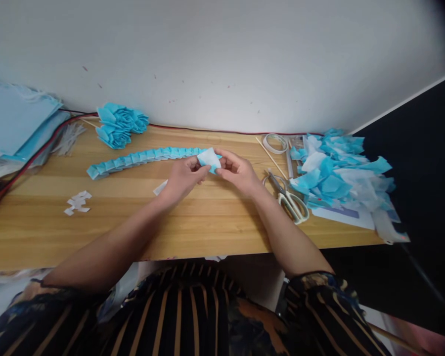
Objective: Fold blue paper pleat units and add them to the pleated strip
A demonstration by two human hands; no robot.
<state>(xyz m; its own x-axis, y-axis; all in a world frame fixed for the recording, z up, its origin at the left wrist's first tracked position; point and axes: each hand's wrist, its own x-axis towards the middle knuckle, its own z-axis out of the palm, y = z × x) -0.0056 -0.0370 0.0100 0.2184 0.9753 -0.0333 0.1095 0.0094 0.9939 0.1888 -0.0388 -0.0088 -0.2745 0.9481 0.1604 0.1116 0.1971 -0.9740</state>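
Observation:
My left hand (183, 177) and my right hand (237, 172) meet over the middle of the wooden table (207, 227). Both pinch a small light-blue paper piece (208, 159), folded into a pointed shape. That piece sits at the right end of a long chain of folded blue paper pieces (137, 159) lying across the table towards the left. Whether the held piece is joined to the chain I cannot tell.
A blue paper flower (119, 124) lies at the back left, white paper scraps (77, 202) at the front left. Scissors (289, 199), a thin wooden stick (270, 157), a tape roll (275, 143) and a heap of blue paper squares (341, 173) lie to the right. Blue sheets (15, 123) are stacked at far left.

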